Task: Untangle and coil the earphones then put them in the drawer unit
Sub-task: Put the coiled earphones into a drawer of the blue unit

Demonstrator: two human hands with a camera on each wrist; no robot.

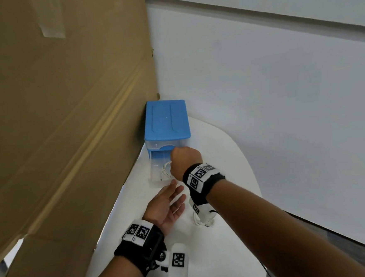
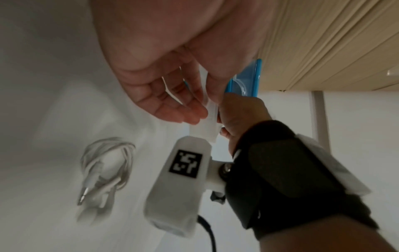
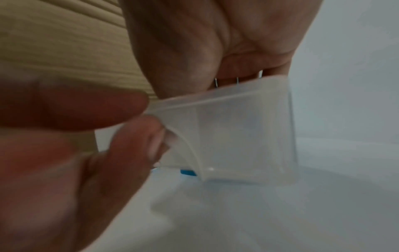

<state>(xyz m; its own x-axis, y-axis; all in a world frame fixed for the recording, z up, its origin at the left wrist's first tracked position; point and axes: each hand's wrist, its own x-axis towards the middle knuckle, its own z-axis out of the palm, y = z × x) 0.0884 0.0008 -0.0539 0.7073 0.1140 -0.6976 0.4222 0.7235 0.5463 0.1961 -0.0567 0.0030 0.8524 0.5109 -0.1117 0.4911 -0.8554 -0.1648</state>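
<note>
The drawer unit has a blue top and stands against the cardboard wall. Its clear drawer is pulled out toward me. My right hand hangs over the open drawer with its fingers curled down round white earphones, whose loops show beside the hand inside the drawer. In the right wrist view thin wires peek from under the curled fingers above the drawer's rim. My left hand lies palm up in front of the drawer, fingers relaxed, fingertips at the drawer's front edge.
A second coil of white earphones lies on the white table, under my right wrist. A large cardboard sheet walls off the left side. A white wall stands behind, and the table's curved edge runs along the right.
</note>
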